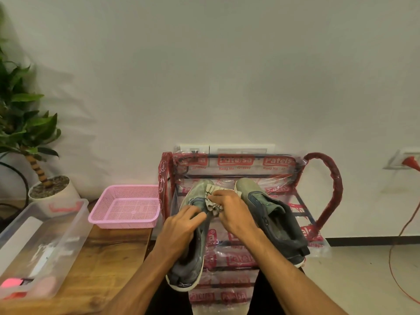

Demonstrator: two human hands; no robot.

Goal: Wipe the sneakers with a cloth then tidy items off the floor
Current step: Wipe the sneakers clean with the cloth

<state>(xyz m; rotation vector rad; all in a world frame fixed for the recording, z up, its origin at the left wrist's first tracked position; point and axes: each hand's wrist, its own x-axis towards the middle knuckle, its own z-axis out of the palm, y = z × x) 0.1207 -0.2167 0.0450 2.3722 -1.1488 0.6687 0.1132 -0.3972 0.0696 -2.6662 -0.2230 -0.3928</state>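
While the left hand (pixel 181 226) lies curled over the collar of the left sneaker (pixel 193 235), steadying it, the right hand (pixel 234 212) pinches a bunched cloth (pixel 212 201) against that shoe's tongue, at the centre of the frame. This sneaker runs lengthwise from its heel, low in the frame, to its toe, higher up, so the wipe probably follows that line. The second sneaker (pixel 270 219) rests just right of the right hand on the plastic-wrapped rack (pixel 327 196). At left, the pink basket (pixel 127 205) looks empty; the clear box (pixel 43 242) holds blurred items.
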